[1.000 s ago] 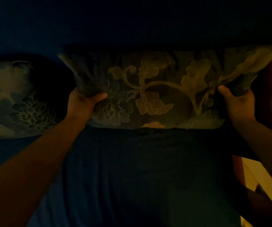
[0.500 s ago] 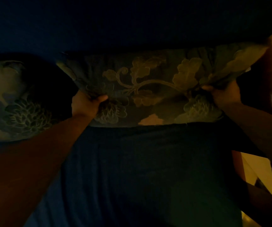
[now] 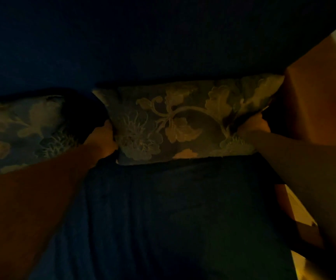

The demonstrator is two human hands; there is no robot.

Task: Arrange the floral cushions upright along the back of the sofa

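In dim light, the left hand and right hand clamp opposite ends of a grey floral fabric cushion standing against the far back of a dark blue sofa, beside a second floral cushion at left.

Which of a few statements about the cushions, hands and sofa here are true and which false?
1. Both hands grip the same cushion. True: left hand at its left edge, right hand at its right.
2. A second cushion lies to the left. True.
3. The sofa seat is red. False: it is dark blue.
4. The held cushion lies flat in the middle of the seat. False: it stands against the backrest.
5. The cushions are plain. False: both are floral.
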